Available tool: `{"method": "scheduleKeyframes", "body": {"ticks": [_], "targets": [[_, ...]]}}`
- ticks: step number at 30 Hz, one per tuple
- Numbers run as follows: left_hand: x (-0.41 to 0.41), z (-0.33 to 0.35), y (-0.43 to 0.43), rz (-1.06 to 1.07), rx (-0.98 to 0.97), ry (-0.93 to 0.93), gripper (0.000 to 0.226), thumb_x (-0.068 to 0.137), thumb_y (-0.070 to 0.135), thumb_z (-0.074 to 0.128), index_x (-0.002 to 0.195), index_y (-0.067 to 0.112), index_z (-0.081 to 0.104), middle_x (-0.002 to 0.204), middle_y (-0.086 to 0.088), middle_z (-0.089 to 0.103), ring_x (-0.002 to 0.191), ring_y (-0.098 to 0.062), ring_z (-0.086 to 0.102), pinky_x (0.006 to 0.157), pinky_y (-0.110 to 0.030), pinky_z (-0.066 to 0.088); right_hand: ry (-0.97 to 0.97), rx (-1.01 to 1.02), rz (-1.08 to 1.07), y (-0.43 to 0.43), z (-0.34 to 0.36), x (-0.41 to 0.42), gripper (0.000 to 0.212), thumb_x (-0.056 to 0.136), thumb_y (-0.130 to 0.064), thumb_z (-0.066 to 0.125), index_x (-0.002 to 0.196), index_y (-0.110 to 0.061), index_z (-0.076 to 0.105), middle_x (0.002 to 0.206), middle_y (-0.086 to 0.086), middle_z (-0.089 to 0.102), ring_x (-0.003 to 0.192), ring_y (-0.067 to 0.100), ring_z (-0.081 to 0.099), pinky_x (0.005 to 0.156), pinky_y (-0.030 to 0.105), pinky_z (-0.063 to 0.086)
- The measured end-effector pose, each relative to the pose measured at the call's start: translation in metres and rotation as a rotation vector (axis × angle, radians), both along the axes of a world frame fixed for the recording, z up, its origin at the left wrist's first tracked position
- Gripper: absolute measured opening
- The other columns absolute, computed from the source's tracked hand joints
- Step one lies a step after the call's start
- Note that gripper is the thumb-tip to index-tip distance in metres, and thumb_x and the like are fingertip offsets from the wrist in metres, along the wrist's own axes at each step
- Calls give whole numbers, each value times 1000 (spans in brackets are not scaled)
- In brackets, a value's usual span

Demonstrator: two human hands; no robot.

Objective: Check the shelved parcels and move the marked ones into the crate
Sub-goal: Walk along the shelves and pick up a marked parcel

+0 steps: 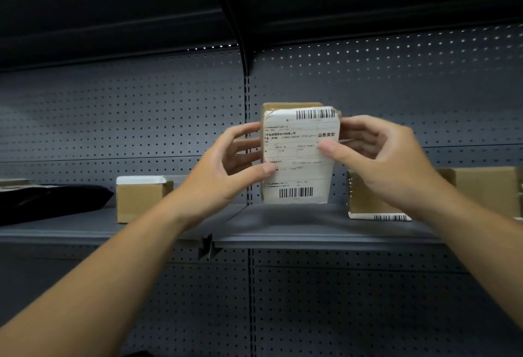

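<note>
A small cardboard parcel (297, 175) with a white shipping label and two barcodes faces me, upright at the grey shelf (283, 229). My left hand (223, 170) grips its left edge, thumb on the label and fingers behind. My right hand (379, 155) holds its right edge, thumb pressed on the label's right side. I cannot tell whether the parcel's bottom rests on the shelf or hangs just above it. No crate is in view.
On the same shelf stand a small box with a white top label (138, 201) at the left, a black soft bag (48, 201) at the far left, and larger cardboard boxes (486, 187) at the right. Perforated grey panels back the shelf.
</note>
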State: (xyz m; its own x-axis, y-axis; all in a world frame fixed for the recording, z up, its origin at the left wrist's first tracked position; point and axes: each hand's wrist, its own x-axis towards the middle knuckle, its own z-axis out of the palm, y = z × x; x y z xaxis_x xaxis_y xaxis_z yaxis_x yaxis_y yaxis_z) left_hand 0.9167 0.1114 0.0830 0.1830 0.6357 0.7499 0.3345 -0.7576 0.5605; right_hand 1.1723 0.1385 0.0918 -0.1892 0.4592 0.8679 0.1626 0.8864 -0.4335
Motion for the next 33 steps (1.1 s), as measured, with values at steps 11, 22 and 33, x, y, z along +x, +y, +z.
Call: {"method": "scheduleKeyframes", "body": {"ticks": [11,22,33], "targets": [[8,3,-49,-64,241,-160,60,84,23,83,137,32,55,128,7,71,116,-14,69,91,-23,57,-28,278,161,-34,-13,7,74,78,-15,80,141,-17,43,145,-3,57,137,19,53,105,39,53],[11,-4,-51,-85,212,-244,50,87,32,70,133,18,58,124,5,74,116,-14,70,88,-26,60,-162,325,5,-43,-15,-1,107,71,-21,89,159,-21,27,154,-17,45,144,7,42,108,34,50],[-16,-5,-27,209,172,86,73,80,40,83,145,34,50,133,19,63,119,6,61,97,-28,58,-135,0,-208,-26,-7,-32,81,75,-47,84,147,-38,48,127,-22,55,113,-7,59,78,13,55]]}}
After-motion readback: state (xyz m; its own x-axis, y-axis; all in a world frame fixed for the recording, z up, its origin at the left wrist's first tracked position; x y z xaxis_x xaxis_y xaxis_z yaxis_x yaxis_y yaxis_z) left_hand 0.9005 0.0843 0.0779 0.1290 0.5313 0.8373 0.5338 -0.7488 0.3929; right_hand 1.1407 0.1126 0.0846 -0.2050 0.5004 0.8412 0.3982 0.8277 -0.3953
